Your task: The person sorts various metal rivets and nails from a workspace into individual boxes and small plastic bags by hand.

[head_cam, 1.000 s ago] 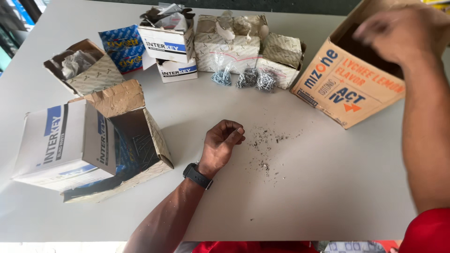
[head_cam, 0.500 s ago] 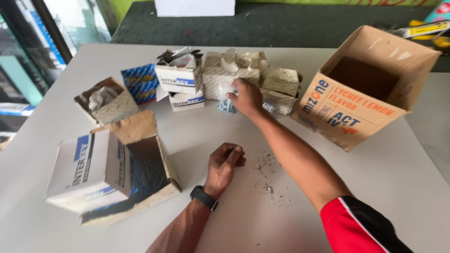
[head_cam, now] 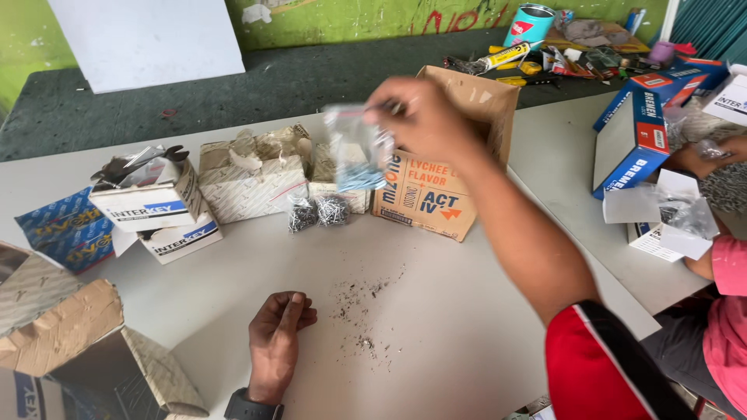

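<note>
Up at about one o'clock from the table's (head_cam: 482, 311) middle, the right hand (head_cam: 424, 117) pinches the top of a small clear plastic bag (head_cam: 354, 152) and holds it in the air, in front of the open cardboard box (head_cam: 459, 140). The left hand (head_cam: 278, 334) rests on the table at six o'clock, fingers curled loosely inward; I cannot tell whether it holds anything.

A slip looks like the main risk: the bag hangs from a fingertip pinch at one edge, so a quick swing could loosen it or let its contents spill among the dark crumbs (head_cam: 366, 299) scattered on the table.

The bag is blurred, see-through and crinkled, with something pale blue-grey low inside. Two similar little bags of dark metal bits (head_cam: 317, 211) lie at twelve o'clock, just beside the wrapped parcels (head_cam: 253, 179).
</note>
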